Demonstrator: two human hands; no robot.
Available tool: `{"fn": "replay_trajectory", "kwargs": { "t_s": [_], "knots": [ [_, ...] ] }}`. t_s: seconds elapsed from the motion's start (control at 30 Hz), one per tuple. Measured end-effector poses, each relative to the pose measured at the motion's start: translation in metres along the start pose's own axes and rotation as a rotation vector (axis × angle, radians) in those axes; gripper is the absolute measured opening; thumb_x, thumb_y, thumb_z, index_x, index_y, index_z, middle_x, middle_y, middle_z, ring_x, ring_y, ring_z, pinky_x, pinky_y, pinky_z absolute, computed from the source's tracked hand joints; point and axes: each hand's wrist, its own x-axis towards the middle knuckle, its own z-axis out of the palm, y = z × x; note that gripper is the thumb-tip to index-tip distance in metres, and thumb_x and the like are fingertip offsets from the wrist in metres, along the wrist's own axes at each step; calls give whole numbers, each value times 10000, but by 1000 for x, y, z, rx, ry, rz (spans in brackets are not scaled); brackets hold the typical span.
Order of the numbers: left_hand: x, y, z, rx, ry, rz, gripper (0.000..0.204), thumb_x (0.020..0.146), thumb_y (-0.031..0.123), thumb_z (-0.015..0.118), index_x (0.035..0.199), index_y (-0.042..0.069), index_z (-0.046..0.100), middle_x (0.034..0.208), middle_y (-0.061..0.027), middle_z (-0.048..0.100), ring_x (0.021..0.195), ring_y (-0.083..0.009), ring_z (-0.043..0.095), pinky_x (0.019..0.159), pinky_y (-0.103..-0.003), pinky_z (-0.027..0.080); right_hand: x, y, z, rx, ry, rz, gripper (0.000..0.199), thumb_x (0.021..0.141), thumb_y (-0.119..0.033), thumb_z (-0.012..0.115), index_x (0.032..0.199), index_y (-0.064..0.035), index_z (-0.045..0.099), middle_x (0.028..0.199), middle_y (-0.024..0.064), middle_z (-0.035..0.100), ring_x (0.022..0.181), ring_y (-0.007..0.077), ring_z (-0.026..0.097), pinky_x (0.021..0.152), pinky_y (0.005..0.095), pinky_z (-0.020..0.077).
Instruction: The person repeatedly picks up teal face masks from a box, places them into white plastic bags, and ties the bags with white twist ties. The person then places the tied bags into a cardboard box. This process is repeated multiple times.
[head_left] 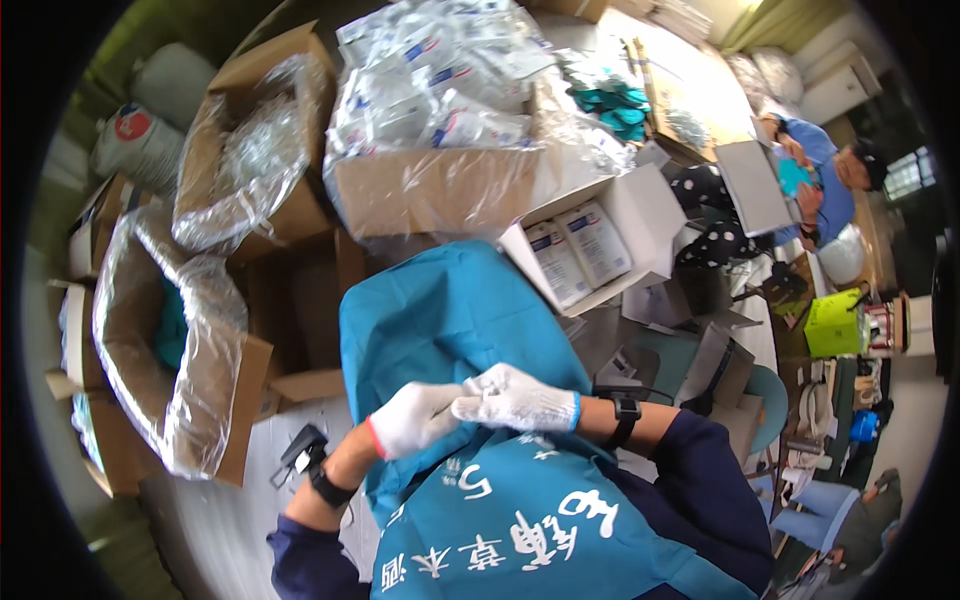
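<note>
My left hand (412, 420), in a white knit glove with a red cuff edge, meets my right hand (515, 399), gloved in white with a blue cuff edge. They touch at the fingertips in front of the teal apron (455, 520) on my body. Both are closed, and anything between the fingers is hidden. Teal cloth (440, 310) spreads over my lap just beyond them. Past it on the right, a tilted white carton (655, 215) holds flat white packets (595, 240) with blue marks.
A large cardboard box (440, 190) ahead is heaped with white sachets (430, 70). Plastic-lined boxes (225, 390) stand at the left, one with clear plastic pieces (262, 145). On the table lie teal items (615, 108). A co-worker in blue (825, 170) handles something teal at the right.
</note>
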Motion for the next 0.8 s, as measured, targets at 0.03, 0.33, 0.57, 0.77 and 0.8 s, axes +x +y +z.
{"fn": "replay_trajectory", "kwargs": {
  "t_s": [0.03,0.33,0.57,0.77,0.8],
  "knots": [
    [-4,8,-1,-15,26,-24,188,985,162,540,944,1,629,736,-195,603,668,-328,587,682,-393,503,-5,-9,10,290,31,17,316,967,-303,718,730,-127,605,616,-98,428,515,5,338,450,224,234],
    [-25,67,-7,-524,111,-57,341,1012,160,490,723,-3,568,656,-60,614,603,-110,549,566,-266,454,-25,-51,29,-56,171,-748,125,970,-224,670,896,-140,614,725,-51,527,564,94,477,499,242,381],
    [-50,14,-8,-792,429,23,413,1038,325,515,694,102,470,556,-31,485,482,-130,415,470,-285,342,-96,-93,-80,1145,438,-953,415,1034,-328,509,658,-206,382,500,-78,296,404,61,314,423,253,322],
    [-40,-13,-12,-1255,574,6,257,1028,269,531,838,111,458,695,-6,393,567,-119,353,520,-271,301,-97,-103,-137,1082,327,-1007,517,1065,-386,424,586,-222,320,462,-68,229,367,129,251,429,309,297],
    [-27,-9,-8,-1290,580,30,211,1010,238,563,873,100,481,744,-12,419,611,-120,378,546,-266,313,-84,-105,-129,1053,415,-908,498,1065,-377,436,603,-220,336,477,-66,246,379,121,256,414,296,240]
  ]
}}
